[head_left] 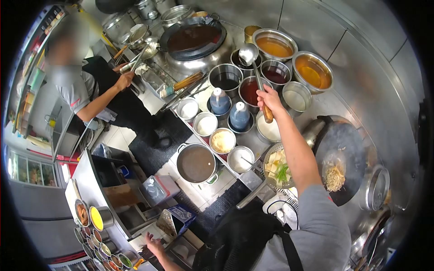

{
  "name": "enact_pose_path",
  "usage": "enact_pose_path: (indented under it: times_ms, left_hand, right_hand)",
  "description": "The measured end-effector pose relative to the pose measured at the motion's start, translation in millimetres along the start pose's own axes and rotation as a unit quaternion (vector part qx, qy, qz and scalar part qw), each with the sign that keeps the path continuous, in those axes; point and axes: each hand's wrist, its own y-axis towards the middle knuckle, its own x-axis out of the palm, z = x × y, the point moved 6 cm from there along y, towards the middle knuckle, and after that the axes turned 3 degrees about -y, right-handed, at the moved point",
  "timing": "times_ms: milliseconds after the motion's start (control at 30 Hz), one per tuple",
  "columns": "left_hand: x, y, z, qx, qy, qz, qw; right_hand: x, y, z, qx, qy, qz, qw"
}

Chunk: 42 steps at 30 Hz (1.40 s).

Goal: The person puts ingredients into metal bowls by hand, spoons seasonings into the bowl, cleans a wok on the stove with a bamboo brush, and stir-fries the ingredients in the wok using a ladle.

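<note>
My right hand (270, 100) is closed around the wooden-ended handle of a ladle (249, 55). The ladle's bowl hangs over a pot of dark liquid among the sauce pots. Below my right forearm, a strainer (272, 177) holds pale slices and green stalks. Right of that arm is a dark wok (357, 140), hazy with steam, with a heap of pale shreds (335, 179) in it. At the lower left, my left hand (155, 244) is held out with its fingers apart and holds nothing. It is nearest to a counter with several small food containers (105, 248).
A co-worker (97, 88) stands upper left by a large wok of dark liquid (193, 38). Two squeeze bottles (220, 101) and bowls of white powder (205, 124) line the counter. A big pot (196, 163) stands in the middle. Amber liquid fills steel bowls (313, 71) behind.
</note>
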Motion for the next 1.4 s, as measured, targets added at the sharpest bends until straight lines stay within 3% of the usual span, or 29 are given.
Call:
enact_pose_path:
  times_ms: [133, 200, 233, 400, 667, 733, 800, 933, 1000, 1067, 1133, 1233, 1367, 1400]
  left_hand:
    - [31, 8, 55, 0.075, -0.031, -0.001, 0.997]
    - [39, 16, 69, 0.085, -0.049, -0.003, 0.995]
    - [44, 18, 80, 0.093, -0.039, -0.005, 0.995]
    - [61, 20, 121, 0.121, -0.048, 0.005, 0.991]
    - [107, 19, 165, 0.133, -0.090, -0.031, 0.986]
    - [138, 19, 212, 0.159, -0.144, -0.057, 0.975]
    - [181, 28, 246, 0.180, -0.215, -0.138, 0.950]
    - [248, 19, 377, 0.312, -0.206, -0.225, 0.900]
    - [287, 15, 437, 0.344, -0.240, -0.288, 0.861]
    - [322, -2, 497, 0.459, -0.218, -0.297, 0.809]
    - [369, -14, 539, 0.490, -0.239, -0.319, 0.775]
    - [420, -24, 584, 0.517, -0.237, -0.312, 0.761]
    - [460, -21, 599, 0.499, -0.249, -0.276, 0.783]
    - [461, -23, 599, 0.484, -0.262, -0.277, 0.788]
  right_hand:
    - [0, -4, -7, 0.003, 0.047, -0.026, 0.999]
    - [0, -7, -5, -0.028, -0.076, 0.040, 0.996]
    - [2, -6, -5, -0.027, -0.100, 0.021, 0.994]
    - [2, -11, -10, 0.002, -0.036, -0.012, 0.999]
    - [-8, -36, -14, -0.013, 0.191, -0.058, 0.980]
    - [-14, -55, -11, -0.018, 0.257, -0.081, 0.963]
    - [-26, -91, -14, -0.031, 0.403, -0.146, 0.903]
    - [-63, -214, -20, -0.082, 0.462, -0.115, 0.875]
    - [-83, -292, -21, -0.132, 0.408, -0.033, 0.903]
    - [-92, -375, -26, -0.146, 0.295, 0.114, 0.937]
    - [-96, -447, -22, -0.134, 0.162, 0.265, 0.941]
    - [-82, -521, -5, -0.087, 0.002, 0.420, 0.903]
    - [-90, -565, 69, 0.025, -0.131, 0.501, 0.855]
    - [-101, -574, 82, 0.088, -0.280, 0.507, 0.811]
